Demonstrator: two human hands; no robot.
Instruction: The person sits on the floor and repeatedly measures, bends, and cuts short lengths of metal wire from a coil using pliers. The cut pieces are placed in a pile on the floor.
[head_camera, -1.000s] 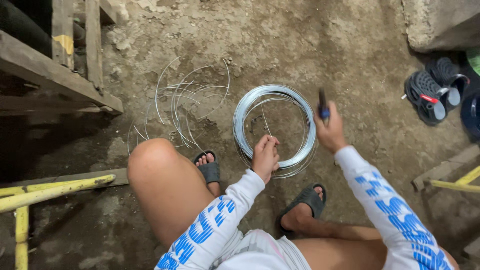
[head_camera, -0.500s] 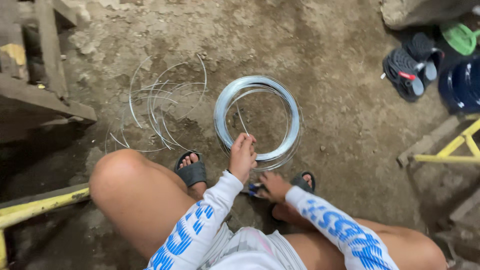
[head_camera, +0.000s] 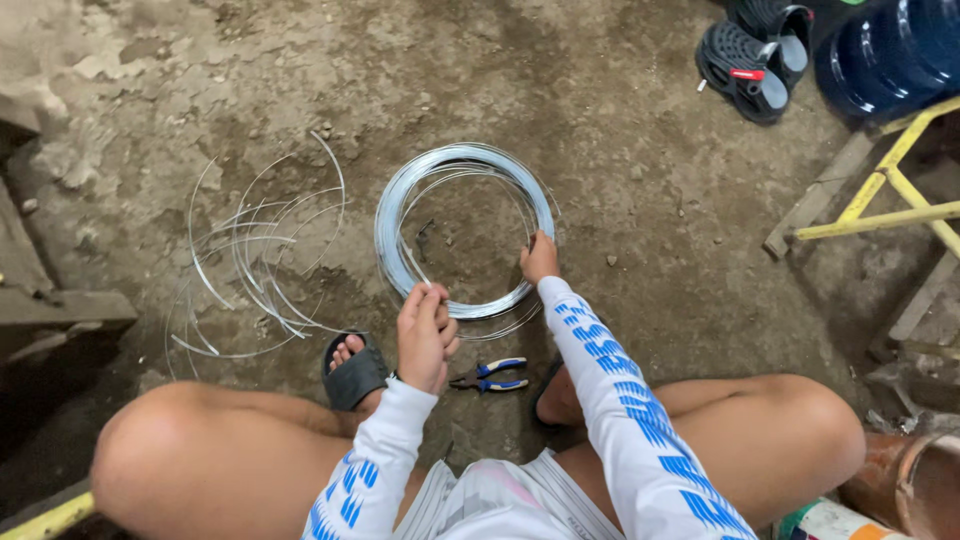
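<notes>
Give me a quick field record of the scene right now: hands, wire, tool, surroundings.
left hand: pinching a strand at the coil's near edge
right hand: gripping the coil's right rim
coil: shiny wire, flat on the dirt floor
cut wires: loose curved lengths, left of coil
pliers: blue-handled, on the floor between the feet, untouched
surroundings: black shoes, blue jug, yellow frame

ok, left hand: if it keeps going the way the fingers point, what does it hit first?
The left hand points up-frame at the wire coil; its fingertips already sit at the coil's near edge, apparently pinching a strand. Past that is bare dirt floor inside the ring. Depth unclear.
</notes>
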